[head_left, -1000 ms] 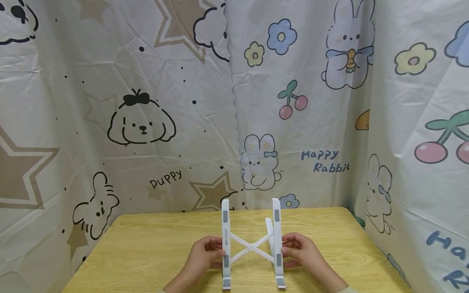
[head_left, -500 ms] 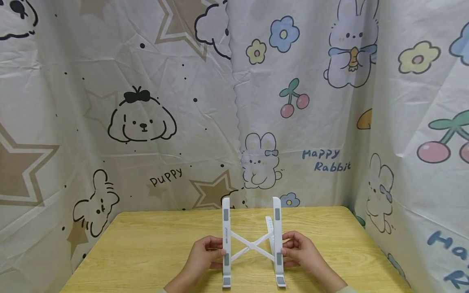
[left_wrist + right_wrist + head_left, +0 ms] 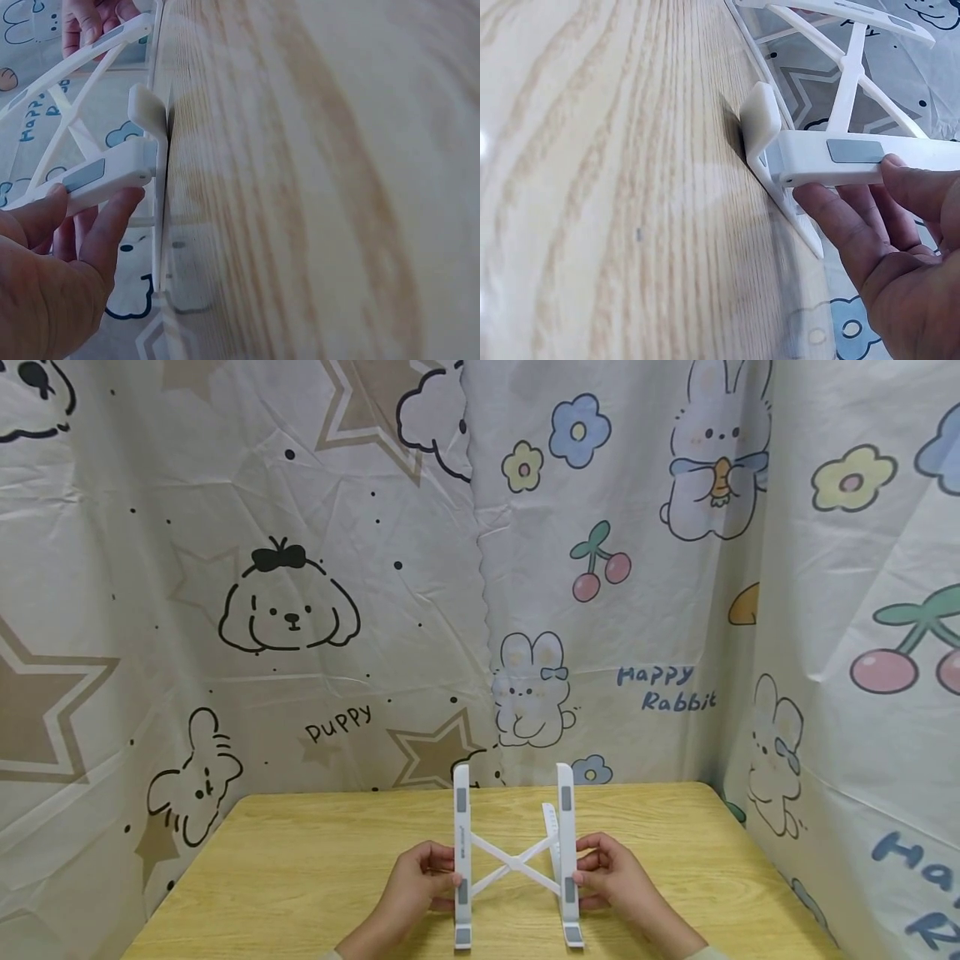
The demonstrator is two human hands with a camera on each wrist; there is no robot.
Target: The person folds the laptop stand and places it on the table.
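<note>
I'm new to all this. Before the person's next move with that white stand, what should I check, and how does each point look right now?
1. Left hand gripping the left rail: ok, thumb and fingers are on it.
2. Right hand gripping the right rail: ok, same hold.
3. Cross-brace of the laptop stand spread open: ok, it forms an X between the rails.
4. Grey pads on both rails: ok, visible on each.
5. Slotted back legs set alike: cannot tell; the right one shows, but the left one's slots do not.
6. Stand's full weight on the table: cannot tell from these views.
</note>
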